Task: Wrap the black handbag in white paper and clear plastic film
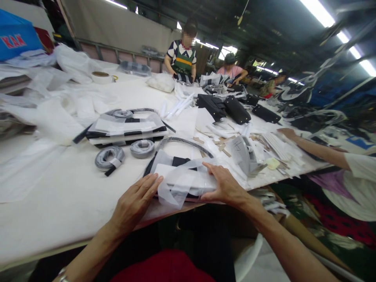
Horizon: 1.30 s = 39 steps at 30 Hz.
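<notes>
A flat black handbag [179,161] with an arched handle wrapped in clear film [188,141] lies at the table's near edge. White paper [169,172] and a translucent wrapping sheet [179,192] cover its front. My left hand [133,199] rests along the bag's left end, fingers stretched out and touching the wrapping. At the right end, my right hand [225,184] lies against the wrapped bag, thumb and fingers spread apart. Beyond my left hand sit two coiled, wrapped straps [109,157]. Behind them is a stack of similarly wrapped bags [126,127].
A grey tape dispenser [244,154] stands to the right, near cardboard scraps and white strips. Black bags [237,109] lie farther back. Translucent sheets [55,117] heap at left beside a tape roll [100,77]. A co-worker's arm [314,147] reaches in from the right; other people stand behind.
</notes>
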### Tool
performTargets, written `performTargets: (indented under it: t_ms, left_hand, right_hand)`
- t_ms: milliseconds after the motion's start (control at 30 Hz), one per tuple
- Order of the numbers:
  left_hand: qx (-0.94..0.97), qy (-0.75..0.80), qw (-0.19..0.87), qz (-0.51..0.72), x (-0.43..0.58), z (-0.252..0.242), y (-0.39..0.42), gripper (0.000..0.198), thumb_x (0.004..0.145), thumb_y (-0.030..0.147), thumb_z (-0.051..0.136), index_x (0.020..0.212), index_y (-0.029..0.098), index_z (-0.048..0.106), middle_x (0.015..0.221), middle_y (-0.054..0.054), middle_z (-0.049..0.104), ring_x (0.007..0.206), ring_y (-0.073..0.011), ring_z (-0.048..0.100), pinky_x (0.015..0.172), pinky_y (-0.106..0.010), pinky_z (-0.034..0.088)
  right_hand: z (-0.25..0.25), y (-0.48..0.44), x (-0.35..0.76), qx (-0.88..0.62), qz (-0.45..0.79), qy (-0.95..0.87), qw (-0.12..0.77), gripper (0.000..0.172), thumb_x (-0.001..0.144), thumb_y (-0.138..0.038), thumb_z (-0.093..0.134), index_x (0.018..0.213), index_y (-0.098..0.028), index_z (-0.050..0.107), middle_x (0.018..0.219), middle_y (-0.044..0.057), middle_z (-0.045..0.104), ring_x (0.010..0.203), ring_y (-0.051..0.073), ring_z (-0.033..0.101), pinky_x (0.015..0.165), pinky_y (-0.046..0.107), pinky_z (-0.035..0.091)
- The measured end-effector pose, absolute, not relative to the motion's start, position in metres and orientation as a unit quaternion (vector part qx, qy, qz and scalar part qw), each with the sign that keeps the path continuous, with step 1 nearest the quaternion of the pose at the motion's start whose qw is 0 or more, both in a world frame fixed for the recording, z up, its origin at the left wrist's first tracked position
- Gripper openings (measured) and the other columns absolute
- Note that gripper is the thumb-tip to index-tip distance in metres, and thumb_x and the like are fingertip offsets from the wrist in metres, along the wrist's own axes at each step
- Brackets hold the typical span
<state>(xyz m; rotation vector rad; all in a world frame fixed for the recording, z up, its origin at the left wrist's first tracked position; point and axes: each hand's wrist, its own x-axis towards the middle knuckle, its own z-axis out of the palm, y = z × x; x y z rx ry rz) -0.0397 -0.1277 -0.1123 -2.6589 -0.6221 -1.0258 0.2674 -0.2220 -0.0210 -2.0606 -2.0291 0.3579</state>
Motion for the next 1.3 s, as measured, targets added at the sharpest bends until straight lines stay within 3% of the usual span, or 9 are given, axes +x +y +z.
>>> performTargets:
  t_ms: [133, 300, 467, 733, 900, 1033, 1100, 1233, 1300]
  left_hand:
    - [-0.902, -0.215, 0.115, -0.357, -0.039, -0.112, -0.128, 0.038, 0.099, 0.011, 0.041, 0.134, 0.014, 0.054, 0.130, -0.012, 0.063, 0.124, -0.0237, 0.058, 0.110, -0.036, 0.045]
    - [-0.900, -0.215, 0.121, -0.359, -0.039, -0.111, -0.128, 0.035, 0.099, 0.012, 0.041, 0.130, 0.014, 0.057, 0.126, -0.012, 0.066, 0.120, -0.0239, 0.060, 0.106, -0.037, 0.049]
    - [-0.899, -0.222, 0.109, -0.362, -0.038, -0.110, -0.128, 0.036, 0.098, 0.012, 0.042, 0.131, 0.016, 0.056, 0.127, -0.011, 0.066, 0.121, -0.0231, 0.060, 0.106, -0.036, 0.049]
    - [-0.900, -0.219, 0.109, -0.360, -0.038, -0.114, -0.127, 0.036, 0.098, 0.012, 0.041, 0.128, 0.016, 0.059, 0.127, -0.011, 0.065, 0.120, -0.0230, 0.060, 0.106, -0.035, 0.048]
    - [-0.899, -0.229, 0.098, -0.360, -0.038, -0.119, -0.128, 0.035, 0.097, 0.012, 0.043, 0.128, 0.016, 0.059, 0.127, -0.012, 0.065, 0.120, -0.0235, 0.060, 0.103, -0.037, 0.051]
    - [-0.900, -0.235, 0.095, -0.356, -0.037, -0.119, -0.129, 0.036, 0.097, 0.012, 0.043, 0.129, 0.017, 0.059, 0.127, -0.011, 0.065, 0.121, -0.0233, 0.059, 0.103, -0.037, 0.052]
    - [-0.900, -0.234, 0.102, -0.354, -0.037, -0.118, -0.129, 0.034, 0.098, 0.013, 0.043, 0.128, 0.016, 0.060, 0.130, -0.012, 0.063, 0.121, -0.0236, 0.058, 0.102, -0.037, 0.052]
    - [-0.898, -0.235, 0.107, -0.356, -0.037, -0.120, -0.129, 0.033, 0.099, 0.015, 0.041, 0.126, 0.016, 0.060, 0.137, -0.012, 0.059, 0.122, -0.0241, 0.057, 0.099, -0.038, 0.053]
    - [-0.899, -0.237, 0.100, -0.355, -0.037, -0.122, -0.129, 0.033, 0.099, 0.015, 0.041, 0.126, 0.017, 0.060, 0.136, -0.011, 0.059, 0.122, -0.0243, 0.057, 0.099, -0.038, 0.053]
  right_hand:
    - [-0.021, -0.226, 0.274, -0.679, 0.141, -0.710, 0.122, 0.094, 0.062, -0.054, 0.083, 0.140, -0.015, 0.049, 0.130, 0.017, 0.059, 0.117, 0.034, 0.054, 0.102, 0.051, 0.039]
    - [-0.011, -0.226, 0.291, -0.697, 0.303, -0.628, 0.167, 0.088, 0.071, -0.051, 0.077, 0.146, -0.022, 0.042, 0.133, 0.013, 0.060, 0.121, 0.030, 0.057, 0.106, 0.047, 0.040]
    - [-0.002, -0.218, 0.294, -0.687, 0.317, -0.643, 0.118, 0.087, 0.065, -0.039, 0.081, 0.143, -0.020, 0.047, 0.129, 0.013, 0.062, 0.118, 0.030, 0.058, 0.104, 0.046, 0.042]
    - [-0.003, -0.221, 0.278, -0.692, 0.225, -0.680, 0.098, 0.069, 0.066, -0.028, 0.075, 0.132, -0.023, 0.058, 0.120, 0.009, 0.066, 0.109, 0.028, 0.060, 0.100, 0.045, 0.044]
    - [0.007, -0.220, 0.279, -0.699, 0.216, -0.677, 0.082, 0.070, 0.074, -0.043, 0.074, 0.138, -0.024, 0.054, 0.137, 0.011, 0.059, 0.121, 0.033, 0.056, 0.104, 0.050, 0.042]
    - [0.021, -0.208, 0.259, -0.717, 0.058, -0.681, 0.140, 0.036, 0.086, -0.042, 0.063, 0.115, -0.022, 0.069, 0.114, 0.011, 0.070, 0.107, 0.032, 0.062, 0.097, 0.050, 0.045]
    - [0.026, -0.206, 0.237, -0.687, 0.030, -0.709, 0.156, 0.027, 0.086, -0.038, 0.064, 0.108, -0.023, 0.071, 0.105, 0.009, 0.071, 0.100, 0.029, 0.064, 0.092, 0.046, 0.048]
    - [0.017, -0.212, 0.192, -0.580, 0.113, -0.801, 0.093, 0.042, 0.074, -0.038, 0.080, 0.113, -0.025, 0.069, 0.113, 0.008, 0.070, 0.103, 0.028, 0.062, 0.091, 0.042, 0.049]
    - [0.004, -0.213, 0.179, -0.560, 0.106, -0.818, 0.083, 0.037, 0.076, -0.029, 0.078, 0.111, -0.023, 0.069, 0.113, 0.010, 0.070, 0.104, 0.029, 0.061, 0.091, 0.045, 0.048]
